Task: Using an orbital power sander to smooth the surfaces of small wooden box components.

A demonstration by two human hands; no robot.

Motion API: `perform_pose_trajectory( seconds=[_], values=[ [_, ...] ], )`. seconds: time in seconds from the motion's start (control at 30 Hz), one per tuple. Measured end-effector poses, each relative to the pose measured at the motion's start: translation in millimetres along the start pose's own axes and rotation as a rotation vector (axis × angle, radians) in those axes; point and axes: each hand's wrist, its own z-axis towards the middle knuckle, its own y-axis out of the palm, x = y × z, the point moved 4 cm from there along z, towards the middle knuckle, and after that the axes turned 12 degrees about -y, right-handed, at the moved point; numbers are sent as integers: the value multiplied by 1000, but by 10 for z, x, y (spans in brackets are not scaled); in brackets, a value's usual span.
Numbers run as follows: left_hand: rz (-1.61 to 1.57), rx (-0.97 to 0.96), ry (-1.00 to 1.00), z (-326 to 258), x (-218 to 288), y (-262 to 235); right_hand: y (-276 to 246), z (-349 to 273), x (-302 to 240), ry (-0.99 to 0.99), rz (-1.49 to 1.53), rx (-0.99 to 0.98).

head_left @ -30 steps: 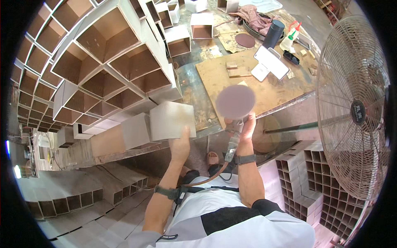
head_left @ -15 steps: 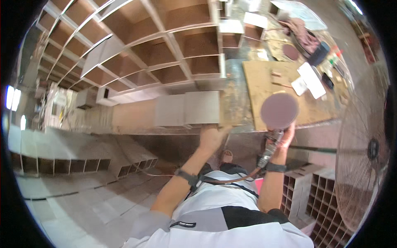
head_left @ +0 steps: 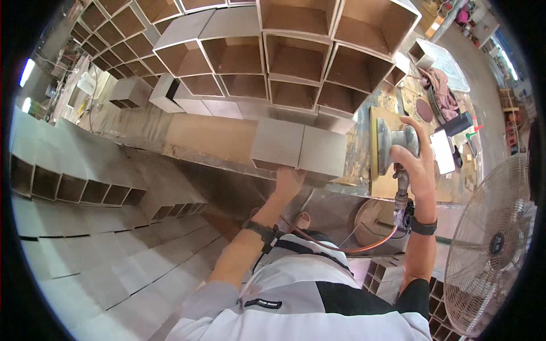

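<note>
My right hand [head_left: 420, 170] is wrapped round an air sander [head_left: 402, 136] with a grey body. The sander is tipped on edge, its disc side turned left, above a wooden board [head_left: 384, 186]. An orange hose [head_left: 369, 249] runs from its lower end toward my waist. Two grey boxes stand side by side at the bench's near edge: a left box [head_left: 277, 139] and a right box [head_left: 322, 149]. My left hand [head_left: 289, 183] grips the near lower edge where they meet, its fingertips partly hidden. The sander is apart from both boxes.
Behind the two boxes rise stacked open boxes [head_left: 296, 59] with brown insides. More grey boxes [head_left: 85, 190] are piled at the left. A large fan [head_left: 489, 244] stands at the right. A white phone-like slab [head_left: 442, 152], a dark cylinder [head_left: 456, 123] and a cloth [head_left: 441, 94] lie on the bench.
The sander has turned from its round disc facing up to standing on edge, disc side left. My right hand has moved farther over the bench. The left hand stays at the boxes; the view has shifted.
</note>
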Motion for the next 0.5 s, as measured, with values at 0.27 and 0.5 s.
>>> perform_pose_trajectory(
  seconds=[0.27,0.5],
  values=[
    [531,-201,31,-66,-106,265,1,-14,22,-55,-349,-55],
    [-110,51,66,-188,123,9,694,86,-151,-207,-607,-218]
  ],
)
